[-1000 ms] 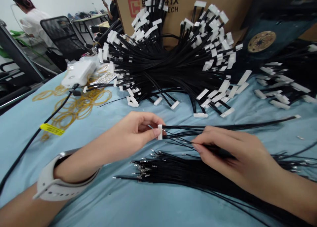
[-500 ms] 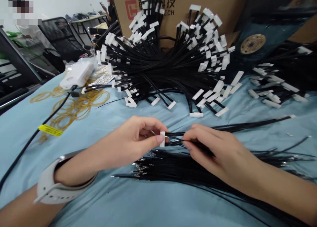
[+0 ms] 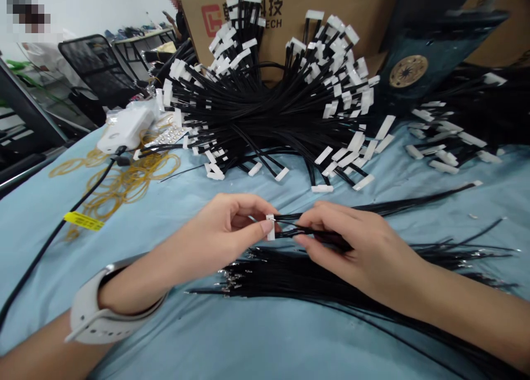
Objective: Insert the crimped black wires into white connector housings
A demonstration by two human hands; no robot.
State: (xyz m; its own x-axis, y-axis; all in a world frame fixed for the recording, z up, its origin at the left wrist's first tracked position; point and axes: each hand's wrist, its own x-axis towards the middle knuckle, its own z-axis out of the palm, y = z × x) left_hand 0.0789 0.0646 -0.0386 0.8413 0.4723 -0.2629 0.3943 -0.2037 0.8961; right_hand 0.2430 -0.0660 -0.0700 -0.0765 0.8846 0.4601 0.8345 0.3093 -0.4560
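My left hand [image 3: 226,231] pinches a white plastic connector housing [image 3: 270,233] between thumb and fingers. Black wires [image 3: 285,217] run from the connector's right side towards my right hand [image 3: 351,231]. That hand is closed, with thumb and forefinger on a thin black wire [image 3: 292,223] whose tip is at the connector. Whether the tip is inside a slot is too small to tell. Below both hands lies a bundle of loose black wires [image 3: 290,272] with shiny metal terminals at their ends.
A large heap of black cables with white connectors [image 3: 265,109] lies against a cardboard box [image 3: 348,4]. More such cables [image 3: 447,134] are at the right. Rubber bands [image 3: 124,181], a white device [image 3: 126,131] and a black cord [image 3: 53,236] occupy the left. Blue cloth [image 3: 207,341] covers the table.
The view has shifted slightly. My right hand has moved a little closer to the connector, and the wire tip with it. My left hand keeps its pinch on the connector.
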